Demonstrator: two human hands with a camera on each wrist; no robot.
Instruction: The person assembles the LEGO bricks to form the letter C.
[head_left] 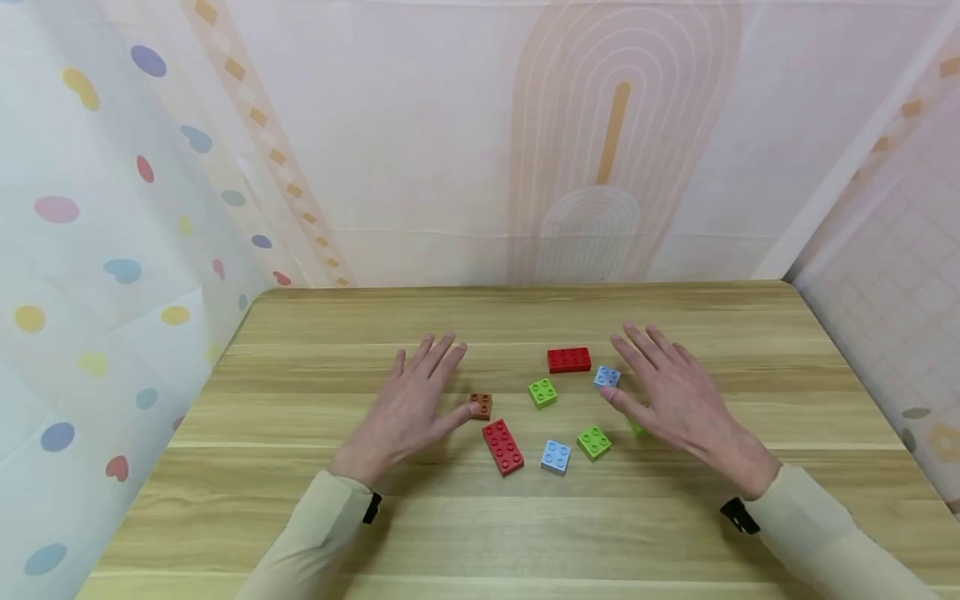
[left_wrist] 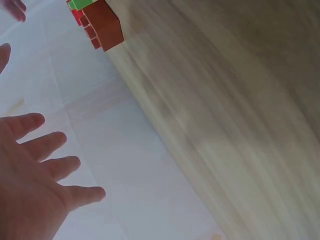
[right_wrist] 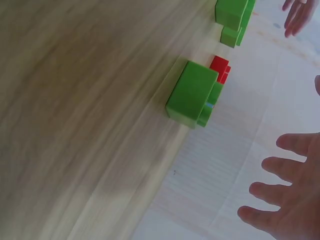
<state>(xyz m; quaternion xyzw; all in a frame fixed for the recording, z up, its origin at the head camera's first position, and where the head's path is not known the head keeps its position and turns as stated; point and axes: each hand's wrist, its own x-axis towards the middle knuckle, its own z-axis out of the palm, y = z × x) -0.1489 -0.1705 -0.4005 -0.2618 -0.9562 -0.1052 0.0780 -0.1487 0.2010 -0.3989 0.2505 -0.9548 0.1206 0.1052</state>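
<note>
My left hand (head_left: 408,412) is held over the table with straight, spread fingers, its thumb tip overlapping a brown toy brick (head_left: 481,406) in the head view. On the other side my right hand (head_left: 678,400) is spread too, its thumb overlapping the edge of a light blue brick (head_left: 607,377) and partly covering a green brick (head_left: 637,427). Between the hands lie a red long brick (head_left: 569,360), a second red brick (head_left: 503,447), two more green bricks (head_left: 542,392) and another light blue brick (head_left: 556,457). Both wrist views show empty palms.
The wood-grain table (head_left: 480,542) ends at the back against a pale patterned cloth (head_left: 420,150). A dotted cloth (head_left: 97,275) hangs along the left side, and a further cloth (head_left: 900,250) hangs on the right.
</note>
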